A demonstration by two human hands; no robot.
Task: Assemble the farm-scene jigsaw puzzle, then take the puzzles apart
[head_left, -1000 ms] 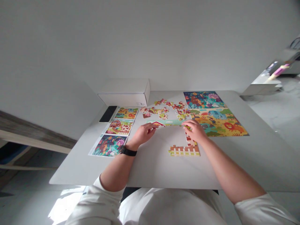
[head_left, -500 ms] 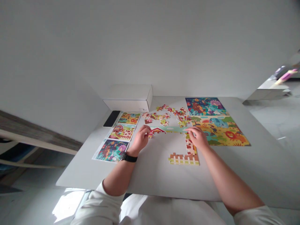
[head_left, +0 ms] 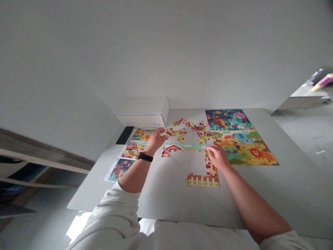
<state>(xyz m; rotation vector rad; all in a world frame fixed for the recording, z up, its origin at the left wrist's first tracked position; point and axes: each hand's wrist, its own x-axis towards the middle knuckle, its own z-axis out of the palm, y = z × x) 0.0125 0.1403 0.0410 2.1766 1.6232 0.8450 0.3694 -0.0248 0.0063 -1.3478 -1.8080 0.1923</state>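
A partly joined farm jigsaw [head_left: 201,180] lies on the table, with a red barn at its top left, a strip of sky across the top, a spotted cow strip at the right and a fence at the bottom. My left hand [head_left: 156,139], with a black watch at the wrist, reaches among the loose puzzle pieces [head_left: 179,132] above the barn. Its thumb and fingers close about one pink and white puzzle piece [head_left: 162,131], partly hidden by them. Stretched fingers of my right hand [head_left: 217,156] rest on the jigsaw's top right corner, holding nothing.
Left stands a white box [head_left: 142,114], with a black phone [head_left: 125,135] before it. A sheet of three small pictures [head_left: 130,151] lies partly under my left arm. To the right are a dark jungle puzzle [head_left: 229,119] and a yellow savanna puzzle [head_left: 247,147].
My left hand has left the barn corner and moved up to the loose pieces. My right hand stays at the top right corner, its fingers slightly lower and more stretched.
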